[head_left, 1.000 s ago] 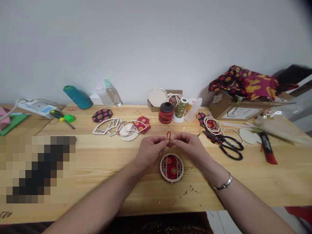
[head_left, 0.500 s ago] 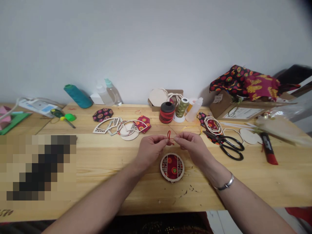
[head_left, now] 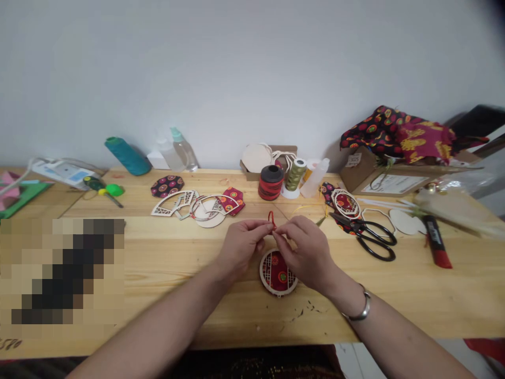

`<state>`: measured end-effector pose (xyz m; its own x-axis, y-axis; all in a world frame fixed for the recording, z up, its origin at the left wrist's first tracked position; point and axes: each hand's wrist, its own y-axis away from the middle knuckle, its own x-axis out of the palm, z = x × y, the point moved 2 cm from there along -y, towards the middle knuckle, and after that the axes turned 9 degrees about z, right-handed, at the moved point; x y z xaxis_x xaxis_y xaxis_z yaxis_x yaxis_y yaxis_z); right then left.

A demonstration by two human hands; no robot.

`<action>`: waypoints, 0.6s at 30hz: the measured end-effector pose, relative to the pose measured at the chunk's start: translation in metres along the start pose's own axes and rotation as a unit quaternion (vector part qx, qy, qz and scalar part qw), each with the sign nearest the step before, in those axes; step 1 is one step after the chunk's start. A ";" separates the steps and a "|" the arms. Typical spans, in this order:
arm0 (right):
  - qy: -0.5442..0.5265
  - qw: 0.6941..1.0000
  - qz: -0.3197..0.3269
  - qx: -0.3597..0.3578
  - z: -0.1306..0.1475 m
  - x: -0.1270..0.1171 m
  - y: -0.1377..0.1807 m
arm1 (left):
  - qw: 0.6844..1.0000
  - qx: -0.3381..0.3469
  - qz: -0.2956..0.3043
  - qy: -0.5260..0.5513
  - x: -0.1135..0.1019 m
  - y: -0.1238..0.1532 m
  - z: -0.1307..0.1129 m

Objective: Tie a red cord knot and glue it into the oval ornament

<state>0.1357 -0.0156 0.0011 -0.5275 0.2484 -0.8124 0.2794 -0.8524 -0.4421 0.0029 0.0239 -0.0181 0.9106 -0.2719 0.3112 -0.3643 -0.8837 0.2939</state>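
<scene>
Near the table's [head_left: 394, 300] front edge, left hand [head_left: 240, 246] and right hand [head_left: 306, 251] both pinch the red cord [head_left: 271, 217] (a loosened grip could let its loop slip).

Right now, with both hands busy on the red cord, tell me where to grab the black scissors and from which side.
Take the black scissors by the handle loops, coming from the near right. They lie flat, loops toward the front edge with bare wood around, while the blades point back-left beside the round fabric piece.
</scene>
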 end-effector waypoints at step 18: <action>0.214 0.959 0.045 -0.179 0.015 -0.003 0.002 | 0.983 -0.056 0.045 0.166 0.002 -0.001 0.007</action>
<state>0.1253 -0.0247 0.0087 -0.1318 0.4124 -0.9014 0.6062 -0.6859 -0.4025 0.0064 0.0214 -0.0242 0.7661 -0.1911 0.6136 -0.4770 -0.8089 0.3436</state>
